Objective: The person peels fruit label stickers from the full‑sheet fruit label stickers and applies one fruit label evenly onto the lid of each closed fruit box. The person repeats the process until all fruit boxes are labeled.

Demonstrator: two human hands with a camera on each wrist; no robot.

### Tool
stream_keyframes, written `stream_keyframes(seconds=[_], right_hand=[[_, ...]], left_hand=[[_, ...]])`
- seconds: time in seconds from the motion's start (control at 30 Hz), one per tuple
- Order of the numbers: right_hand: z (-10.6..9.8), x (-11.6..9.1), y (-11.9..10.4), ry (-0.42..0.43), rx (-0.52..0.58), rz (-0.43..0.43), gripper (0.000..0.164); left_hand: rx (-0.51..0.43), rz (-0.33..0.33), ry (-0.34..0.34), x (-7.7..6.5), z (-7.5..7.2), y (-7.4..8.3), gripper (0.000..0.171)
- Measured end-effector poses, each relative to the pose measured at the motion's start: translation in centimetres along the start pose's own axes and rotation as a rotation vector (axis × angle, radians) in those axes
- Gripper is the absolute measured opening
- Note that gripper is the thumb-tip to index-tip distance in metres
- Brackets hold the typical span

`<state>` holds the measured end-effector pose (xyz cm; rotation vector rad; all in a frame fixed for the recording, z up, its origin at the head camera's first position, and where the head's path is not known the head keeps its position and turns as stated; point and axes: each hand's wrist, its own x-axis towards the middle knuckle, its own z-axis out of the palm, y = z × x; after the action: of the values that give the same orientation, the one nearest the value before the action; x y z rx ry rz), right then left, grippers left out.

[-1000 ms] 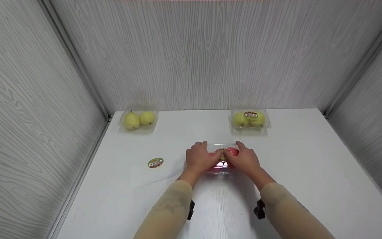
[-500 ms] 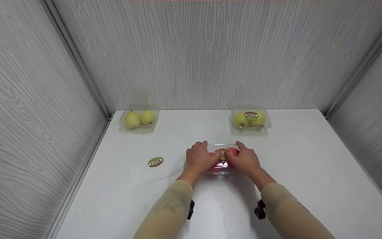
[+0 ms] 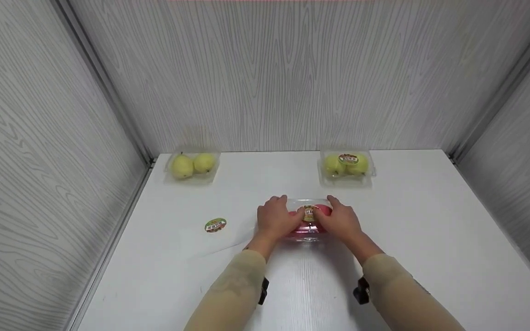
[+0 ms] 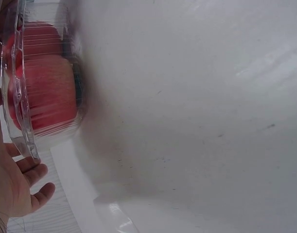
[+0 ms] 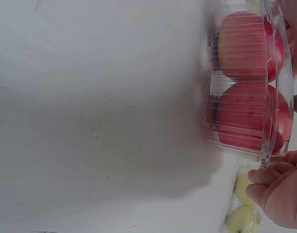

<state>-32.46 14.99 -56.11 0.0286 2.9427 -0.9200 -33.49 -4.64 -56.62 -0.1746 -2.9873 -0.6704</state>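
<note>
A clear plastic clamshell box (image 3: 308, 238) with two red apples (image 5: 243, 116) inside stands on the white table in front of me. On its lid sits an oval sticker (image 3: 309, 213), partly covered by my thumbs. My left hand (image 3: 276, 218) holds the box's left end, its thumb on the lid beside the sticker and its fingers at the side. At the other end my right hand (image 3: 342, 223) grips in the same way, thumb pressed at the sticker's right edge. Both wrist views show fingers curled at the box's rim (image 4: 26, 111).
A sheet of backing paper (image 3: 200, 243) with one oval sticker (image 3: 215, 225) lies left of the box. Near the back wall stand two clear boxes of yellow-green pears, an unlabelled left box (image 3: 192, 178) and a stickered right box (image 3: 345, 180). Wood-grain walls enclose the table.
My thumbs have slid slightly apart over the lid, and more of the sticker shows between them. The box and the rest of both hands have stayed in place.
</note>
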Motion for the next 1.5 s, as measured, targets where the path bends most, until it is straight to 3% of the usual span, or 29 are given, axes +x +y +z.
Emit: stream_keyframes(seconds=[0.47, 0.8, 1.23, 1.5], right_hand=[[-0.17, -0.06, 0.06, -0.012, 0.016, 0.009, 0.074], [-0.43, -0.44, 0.51, -0.073, 0.015, -0.044, 0.093], [-0.24, -0.51, 0.75, -0.081, 0.055, -0.043, 0.1], [-0.34, -0.5, 0.74, -0.067, 0.059, -0.062, 0.096]], left_hand=[[-0.018, 0.001, 0.005, -0.17, -0.39, 0.02, 0.068], [-0.029, 0.027, -0.081, -0.43, -0.64, -0.44, 0.09], [-0.01, 0.032, -0.078, -0.53, -0.31, -0.74, 0.097], [-0.014, 0.034, -0.077, -0.52, -0.52, -0.63, 0.096]])
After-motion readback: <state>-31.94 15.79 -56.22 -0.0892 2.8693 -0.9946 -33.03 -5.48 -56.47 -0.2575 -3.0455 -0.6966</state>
